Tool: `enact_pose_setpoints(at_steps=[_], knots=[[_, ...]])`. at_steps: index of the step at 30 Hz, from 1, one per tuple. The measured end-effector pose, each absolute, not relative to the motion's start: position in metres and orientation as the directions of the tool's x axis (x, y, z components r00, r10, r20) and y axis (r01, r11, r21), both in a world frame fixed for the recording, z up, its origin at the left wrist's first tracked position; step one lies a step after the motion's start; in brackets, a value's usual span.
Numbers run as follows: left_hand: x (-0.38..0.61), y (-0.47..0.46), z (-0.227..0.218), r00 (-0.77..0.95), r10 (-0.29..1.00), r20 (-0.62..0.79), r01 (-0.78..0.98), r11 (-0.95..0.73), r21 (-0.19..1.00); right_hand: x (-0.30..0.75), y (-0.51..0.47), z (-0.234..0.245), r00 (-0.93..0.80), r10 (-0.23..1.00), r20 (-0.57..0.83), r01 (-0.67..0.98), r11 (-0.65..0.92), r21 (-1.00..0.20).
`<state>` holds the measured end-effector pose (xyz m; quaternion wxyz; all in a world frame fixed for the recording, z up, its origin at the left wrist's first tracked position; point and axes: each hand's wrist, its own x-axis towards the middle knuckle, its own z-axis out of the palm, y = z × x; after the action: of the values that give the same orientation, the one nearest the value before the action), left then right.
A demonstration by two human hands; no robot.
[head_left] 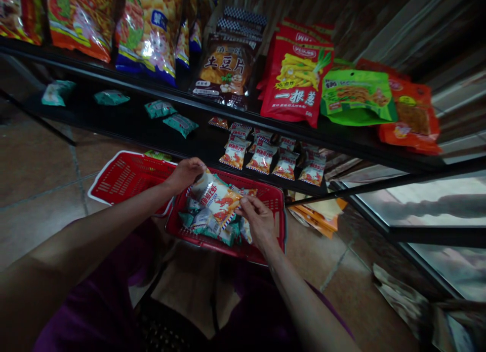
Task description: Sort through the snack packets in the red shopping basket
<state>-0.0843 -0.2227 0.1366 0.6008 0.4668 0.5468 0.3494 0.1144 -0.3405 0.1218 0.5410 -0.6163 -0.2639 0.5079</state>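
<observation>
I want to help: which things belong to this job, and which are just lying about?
Part of the job, it seems:
snack packet held by left hand and right hand
red basket beneath
small packets on the lower shelf

Likely just lying about:
big bags above
orange packaging

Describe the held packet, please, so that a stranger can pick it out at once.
Near the black shelf, find the red basket with teal packets inside. Over it, the left hand and right hand hold the packet, white and orange with red writing. It alone is held; the teal ones lie beneath.
</observation>
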Motion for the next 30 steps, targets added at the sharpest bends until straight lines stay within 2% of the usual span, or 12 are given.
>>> enact_pose_setpoints(at_steps=[8, 22, 30], knots=[[-0.077, -0.223, 0.145, 0.146, 0.917, -0.371, 0.106, 0.359, 0.927, 0.118, -0.341, 0.122, 0.355, 0.872, -0.337, -0.173, -0.293, -0.94], [-0.077, -0.223, 0.147, 0.131, 0.888, -0.442, 0.124, 0.427, 0.896, 0.118, -0.337, 0.117, 0.358, 0.845, -0.398, -0.298, -0.301, -0.906], [-0.083, -0.218, 0.139, 0.095, 0.934, -0.344, 0.132, 0.331, 0.935, 0.116, -0.333, 0.119, 0.368, 0.853, -0.37, -0.263, -0.287, -0.921]])
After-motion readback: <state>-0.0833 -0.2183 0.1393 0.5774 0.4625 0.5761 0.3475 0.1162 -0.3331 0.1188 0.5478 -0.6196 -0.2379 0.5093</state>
